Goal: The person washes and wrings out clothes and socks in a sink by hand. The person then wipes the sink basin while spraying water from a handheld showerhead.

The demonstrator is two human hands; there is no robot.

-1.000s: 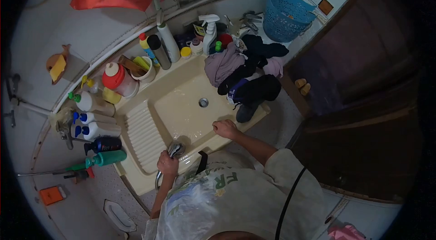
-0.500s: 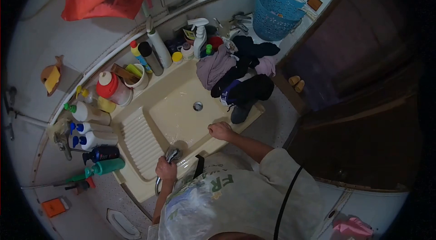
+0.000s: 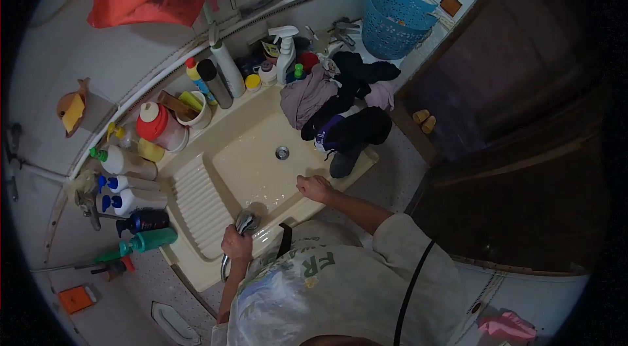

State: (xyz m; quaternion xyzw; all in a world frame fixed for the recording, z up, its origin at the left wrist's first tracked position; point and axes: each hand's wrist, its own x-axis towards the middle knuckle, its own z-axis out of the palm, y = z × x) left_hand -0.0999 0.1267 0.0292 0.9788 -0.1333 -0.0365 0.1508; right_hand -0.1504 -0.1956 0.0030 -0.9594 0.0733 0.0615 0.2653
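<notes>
My left hand point(image 3: 237, 244) is closed around the handle of a shower head point(image 3: 246, 221), which hangs over the near edge of the cream sink point(image 3: 252, 130). Its silver hose runs down below the hand. Water drops lie on the basin floor around the drain point(image 3: 282, 153). At the sink's near rim is my right hand point(image 3: 315, 188), its fingers curled in; what they hold, if anything, is hidden. Just beyond it, a pile of dark clothes point(image 3: 356, 130) and a mauve garment point(image 3: 307, 96) lies on the sink's right end.
Several pump bottles point(image 3: 140, 200) line the left ledge beside the ribbed washboard point(image 3: 201, 205). A red-lidded jar point(image 3: 163, 128), a white spray bottle point(image 3: 285, 54) and other containers stand along the back. A blue basket point(image 3: 398, 22) sits in the far corner. A dark door point(image 3: 517, 202) is at right.
The whole view has shifted very slightly. Both hands, the shower head and the clothes keep their places relative to the sink.
</notes>
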